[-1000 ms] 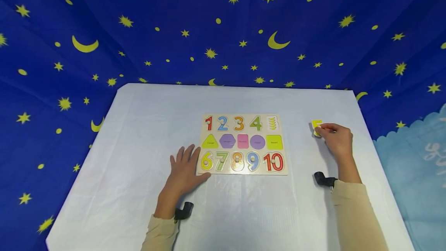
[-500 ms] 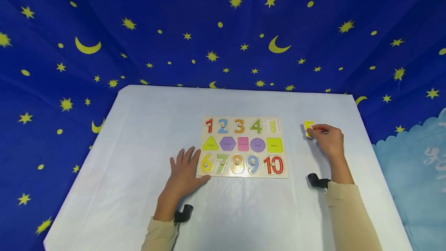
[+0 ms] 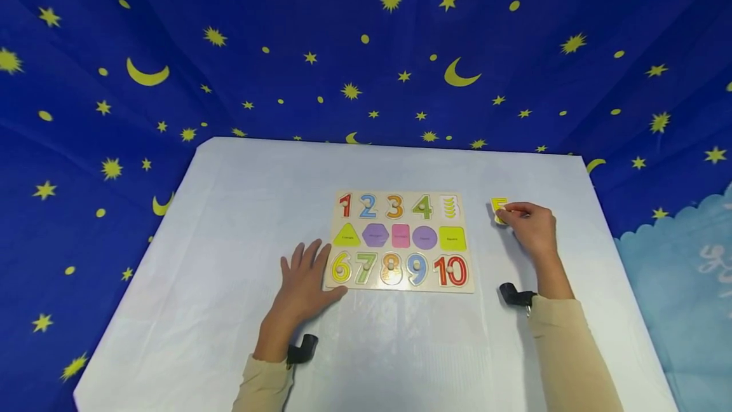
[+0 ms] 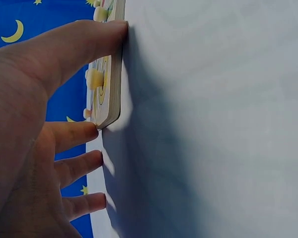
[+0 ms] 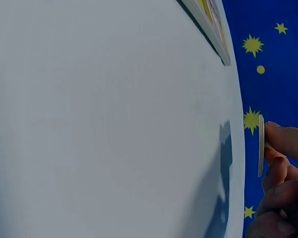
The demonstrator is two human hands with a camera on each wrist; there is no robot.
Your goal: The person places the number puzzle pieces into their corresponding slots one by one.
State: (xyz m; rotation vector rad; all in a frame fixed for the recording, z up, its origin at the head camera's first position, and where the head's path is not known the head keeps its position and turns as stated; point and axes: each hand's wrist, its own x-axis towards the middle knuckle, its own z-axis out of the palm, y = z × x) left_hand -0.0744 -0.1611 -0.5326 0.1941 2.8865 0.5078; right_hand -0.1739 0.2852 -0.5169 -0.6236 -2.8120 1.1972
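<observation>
A wooden number puzzle board (image 3: 436, 208) lies flat on the table, with knobbed number pieces in its top and bottom rows. In its top right corner, the recess (image 3: 449, 207) shows printed yellow shapes and holds no piece. My left hand (image 3: 302, 285) has its fingers spread at the board's near left corner. In the left wrist view, the thumb (image 4: 102, 37) touches the board's near edge and the index fingertip touches its corner. Right of the board, my right hand (image 3: 534, 227) pinches a yellow number 5 puzzle piece (image 3: 498, 203). This piece (image 5: 261, 146) appears edge-on, raised off the table.
The white table (image 3: 257, 189) extends around the board on all sides. Behind it hangs a blue cloth (image 3: 297, 81) with yellow stars and moons. Black wrist cameras (image 3: 302, 350) sit at both cuffs.
My right hand has moved left toward the board, carrying the number 5 piece. The left hand and the board have stayed in place.
</observation>
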